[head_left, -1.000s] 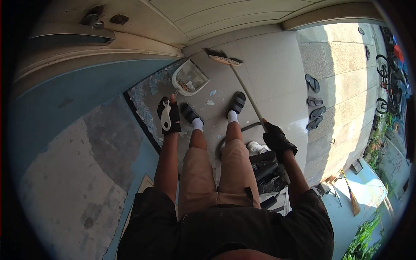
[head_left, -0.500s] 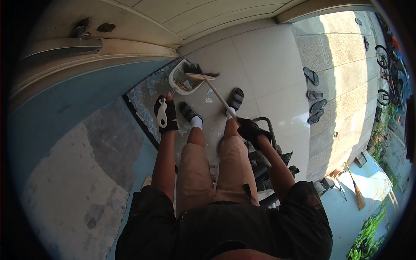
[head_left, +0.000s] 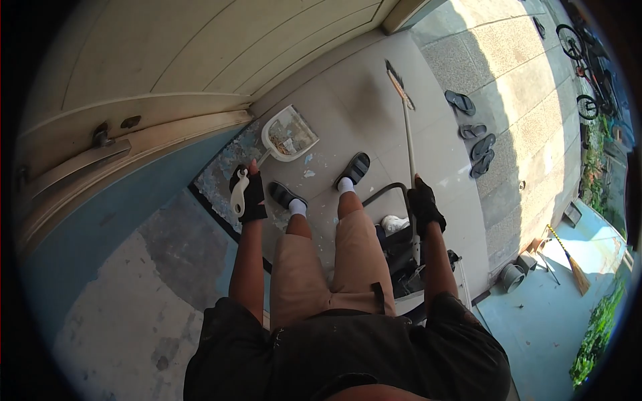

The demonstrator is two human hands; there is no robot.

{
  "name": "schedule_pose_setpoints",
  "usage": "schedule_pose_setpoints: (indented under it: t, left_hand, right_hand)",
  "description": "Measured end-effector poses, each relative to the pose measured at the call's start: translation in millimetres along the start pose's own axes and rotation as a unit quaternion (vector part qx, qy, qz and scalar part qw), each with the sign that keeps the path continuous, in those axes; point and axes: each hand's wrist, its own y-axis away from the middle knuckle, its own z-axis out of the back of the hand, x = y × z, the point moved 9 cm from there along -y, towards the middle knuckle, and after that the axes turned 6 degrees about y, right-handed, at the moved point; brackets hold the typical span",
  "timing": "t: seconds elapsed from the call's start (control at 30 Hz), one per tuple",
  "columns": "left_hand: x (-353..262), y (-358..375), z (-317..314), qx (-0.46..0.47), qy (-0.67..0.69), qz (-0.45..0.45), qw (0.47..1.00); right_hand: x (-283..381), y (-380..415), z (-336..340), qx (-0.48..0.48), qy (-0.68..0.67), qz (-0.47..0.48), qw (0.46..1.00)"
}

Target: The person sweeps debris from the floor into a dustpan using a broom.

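My left hand (head_left: pixel 249 195), in a black fingerless glove, grips the handle of a white dustpan (head_left: pixel 302 155) by the wall on the left. Debris and pale flakes lie in the pan, whose mouth faces the tiles. In my right hand (head_left: pixel 424 207), gloved the same way, is the long pale handle of a broom (head_left: pixel 410 144). The broom's dark-bristled head is at the upper right of the tiled floor, apart from the dustpan. Loose paint flakes (head_left: pixel 309 174) are scattered between the dustpan and my sandalled feet.
Behind my right leg stands a black-framed item (head_left: pixel 391 194) with dark bags. Several slippers (head_left: pixel 483 147) line the edge of the paving. A closed door (head_left: pixel 200 60) is at the upper left, beside a peeling blue wall (head_left: pixel 154 180). Another broom (head_left: pixel 576 271) lies at the right.
The broom head has left the dustpan and swung right, across the tiles. My right hand has moved outward with it. The dustpan stays in my left hand, its inside now uncovered.
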Motion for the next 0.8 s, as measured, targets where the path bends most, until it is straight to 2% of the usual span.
schedule_pose_setpoints:
  t: [0.07,0.13,0.17,0.27,0.33,0.37,0.53,0.6,0.67,0.7,0.8]
  left_hand:
    - [-19.2,-2.7,-8.4,-0.004,-0.002,-0.006,1.0]
    - [-15.2,-4.8,-23.1,-0.005,0.001,-0.012,1.0]
    - [6.8,-10.5,-38.1,0.0,0.055,0.005,0.998]
    - [-65.2,-7.5,-29.5,0.017,0.129,-0.007,0.991]
    - [-105.8,-8.5,-19.3,-0.009,0.032,-0.051,0.998]
    - [-116.4,-10.9,-17.5,-0.015,0.047,-0.066,0.997]
    - [-103.8,-37.1,-48.6,0.049,0.103,-0.015,0.993]
    - [-109.0,-43.8,-50.2,0.074,0.204,0.036,0.976]
    - [-147.9,-38.9,-42.1,0.111,0.301,0.027,0.947]
    - [-154.8,-44.6,-39.8,0.13,0.159,0.003,0.979]
    - [-159.0,-52.6,-46.2,0.144,0.119,0.015,0.982]
  right_hand:
    - [10.1,-1.2,31.1,-0.063,-0.006,0.064,0.996]
    - [-6.2,-9.3,56.6,-0.054,-0.056,0.062,0.995]
    - [-5.4,-7.2,69.2,-0.041,-0.063,0.061,0.995]
    - [9.5,20.5,104.6,0.013,-0.128,0.056,0.99]
    - [19.7,46.6,126.7,0.03,-0.135,0.045,0.989]
    - [24.9,57.0,136.1,0.027,-0.126,0.048,0.991]
    - [42.2,82.1,157.9,0.03,-0.123,0.061,0.99]
    - [49.8,86.6,160.6,0.047,-0.134,0.077,0.987]
    - [60.3,89.9,161.0,0.067,-0.142,0.092,0.983]
    - [66.0,90.4,161.3,0.076,-0.147,0.103,0.981]
    - [93.0,94.9,164.1,0.079,-0.133,0.117,0.981]
